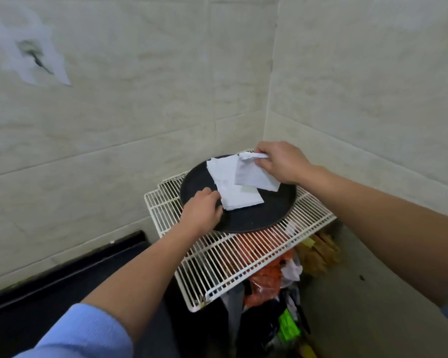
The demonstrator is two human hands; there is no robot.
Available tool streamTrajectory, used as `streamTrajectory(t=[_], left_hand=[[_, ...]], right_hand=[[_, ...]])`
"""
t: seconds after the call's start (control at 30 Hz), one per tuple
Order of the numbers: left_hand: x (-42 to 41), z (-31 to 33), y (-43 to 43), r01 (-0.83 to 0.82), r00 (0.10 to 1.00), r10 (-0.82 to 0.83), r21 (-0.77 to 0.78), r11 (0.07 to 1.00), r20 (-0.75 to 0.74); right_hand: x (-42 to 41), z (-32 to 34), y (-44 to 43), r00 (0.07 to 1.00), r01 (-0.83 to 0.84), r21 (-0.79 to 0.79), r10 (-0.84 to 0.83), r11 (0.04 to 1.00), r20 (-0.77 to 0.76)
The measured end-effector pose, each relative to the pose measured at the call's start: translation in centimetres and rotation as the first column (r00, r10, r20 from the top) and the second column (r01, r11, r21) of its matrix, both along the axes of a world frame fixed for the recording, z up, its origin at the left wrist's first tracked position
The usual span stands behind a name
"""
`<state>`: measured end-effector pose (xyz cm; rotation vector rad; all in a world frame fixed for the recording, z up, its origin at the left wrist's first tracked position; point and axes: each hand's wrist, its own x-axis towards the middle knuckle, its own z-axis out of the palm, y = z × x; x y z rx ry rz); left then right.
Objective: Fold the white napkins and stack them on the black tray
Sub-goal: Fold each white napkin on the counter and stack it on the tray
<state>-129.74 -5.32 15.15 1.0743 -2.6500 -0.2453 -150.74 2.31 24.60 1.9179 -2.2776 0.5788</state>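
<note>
Now my right hand [282, 162] pinches a folded white napkin [254, 177] over the stack [230, 195] on the black tray [256, 219]. My left hand [204, 206] pinches the stack's edge (steadying it); I should align corners before releasing.

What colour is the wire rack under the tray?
White; the wire rack shows best in the head view.

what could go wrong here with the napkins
1. The right hand pinches the napkin by one crumpled edge; it may land creased or askew on the stack.
2. The tray sits on a wire rack over clutter; a push from the left hand at the stack's edge could slide it.
</note>
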Motion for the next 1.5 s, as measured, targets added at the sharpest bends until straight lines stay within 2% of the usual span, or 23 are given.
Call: streamTrajectory(t=[0.3, 0.43, 0.73, 0.93, 1.07, 1.13, 1.2, 1.27, 1.33, 1.4, 1.5], left_hand=[[-4.4, -3.2, -4.9, 0.007, 0.995, -0.01, 0.028, 1.0, 0.102], [-4.6, -4.1, -5.1, -0.006, 0.998, 0.004, 0.039, 0.999, 0.064], [-3.5, -4.4, -4.8, -0.067, 0.997, 0.065, 0.058, 0.996, 0.03], [-3.8, -4.4, -4.7, -0.109, 0.994, 0.109, 0.057, 0.992, 0.002], [-3.9, -4.2, -4.8, -0.137, 0.99, 0.139, 0.066, 0.988, -0.022], [-3.9, -4.1, -4.8, -0.151, 0.988, 0.152, 0.057, 0.987, -0.025], [-3.8, -4.1, -4.7, -0.161, 0.986, 0.162, 0.05, 0.986, -0.038], [-3.7, -4.4, -4.6, -0.162, 0.985, 0.165, 0.047, 0.986, -0.054], [-3.7, -4.8, -4.4, -0.157, 0.987, 0.157, 0.026, 0.987, -0.032], [-3.8, -5.1, -4.3, -0.158, 0.987, 0.158, 0.004, 0.987, 0.0], [-3.9, -5.2, -4.3, -0.181, 0.983, 0.181, 0.002, 0.983, 0.006]], right_hand=[[-2.8, -1.6, -10.8, 0.986, -0.162, 0.113, 0.157, 0.98, 0.052], [-3.5, -2.5, -14.4, 0.97, -0.243, 0.231, 0.233, 0.942, 0.069], [-4.7, -2.1, -18.4, 0.911, -0.407, 0.381, 0.396, 0.83, 0.112], [-5.7, -4.6, -22.0, 0.915, -0.403, 0.389, 0.376, 0.829, 0.146], [-6.1, -7.3, -23.4, 0.938, -0.346, 0.371, 0.317, 0.862, 0.139], [-6.2, -8.3, -23.2, 0.954, -0.297, 0.318, 0.291, 0.901, 0.066], [-5.9, -9.1, -22.1, 0.955, -0.279, 0.202, 0.294, 0.939, -0.048], [-5.1, -10.3, -20.4, 0.919, -0.364, 0.122, 0.377, 0.923, -0.113], [-4.5, -11.8, -19.0, 0.88, -0.431, 0.201, 0.459, 0.88, -0.12], [-4.5, -13.5, -18.6, 0.891, -0.399, 0.321, 0.446, 0.859, -0.084], [-4.6, -14.4, -19.0, 0.901, -0.372, 0.365, 0.426, 0.854, -0.078]])
